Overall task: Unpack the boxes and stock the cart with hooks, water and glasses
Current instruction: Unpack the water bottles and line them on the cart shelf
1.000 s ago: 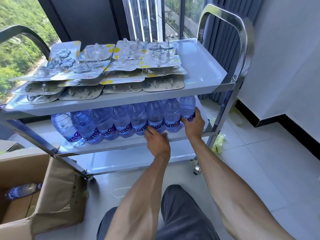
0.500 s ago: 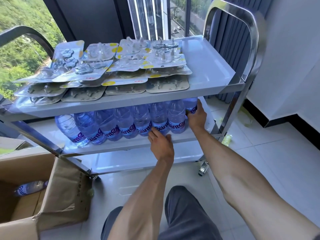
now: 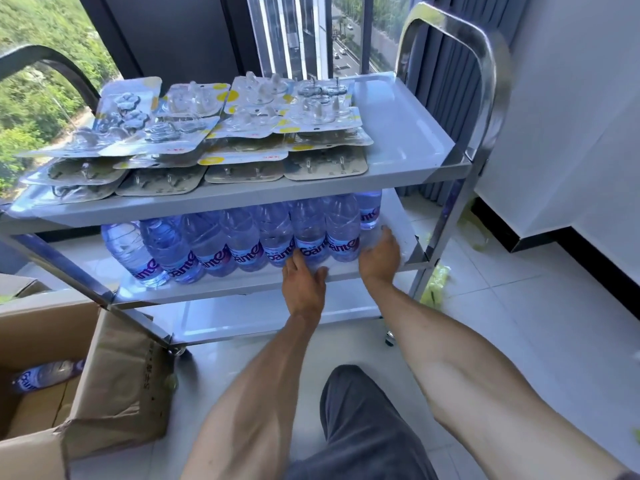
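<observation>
Right hand [image 3: 379,258] withdrawn, bottles [image 3: 308,233] untouched beside

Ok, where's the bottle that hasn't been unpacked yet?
Head view, bottom left: the bottle lies on its side in the open box on the floor, left of the cart.

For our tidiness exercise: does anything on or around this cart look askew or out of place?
Yes. The leftmost water bottle on the middle shelf leans left while the others stand upright. The hook packs on the top shelf overlap in uneven, fanned stacks. Yellow-green scraps lie on the floor by the cart's right leg.
</observation>
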{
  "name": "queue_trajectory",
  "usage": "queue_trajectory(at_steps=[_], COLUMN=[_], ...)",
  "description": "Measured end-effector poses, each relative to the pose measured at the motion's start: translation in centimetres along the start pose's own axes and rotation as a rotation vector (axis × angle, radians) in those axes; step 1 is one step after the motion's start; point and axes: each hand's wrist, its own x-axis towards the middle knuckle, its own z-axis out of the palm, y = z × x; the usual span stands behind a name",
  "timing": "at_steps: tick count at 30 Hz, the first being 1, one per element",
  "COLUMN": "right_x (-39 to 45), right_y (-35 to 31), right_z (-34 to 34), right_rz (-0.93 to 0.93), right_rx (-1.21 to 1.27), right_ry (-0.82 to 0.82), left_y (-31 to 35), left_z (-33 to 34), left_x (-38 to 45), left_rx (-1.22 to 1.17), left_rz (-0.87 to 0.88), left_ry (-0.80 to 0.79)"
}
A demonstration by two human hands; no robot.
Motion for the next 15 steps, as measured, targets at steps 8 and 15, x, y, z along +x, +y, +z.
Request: queue_trajectory(at_steps=[8,15], right_x=[-6.8,-12.2], right_y=[-0.5,-2.9], right_z=[0.9,2.6], right_rz=[-0.093,-0.282], right_rx=[-0.279,-0.194], right_ry=[-0.011,-0.215], left_y=[-4.0,-6.9], left_z=[-4.8,-9.4], left_x=[-1.8,-2.8], left_rx=[0.094,0.124], left_rz=[-0.017,-0.133], left_ry=[0.117,0.171])
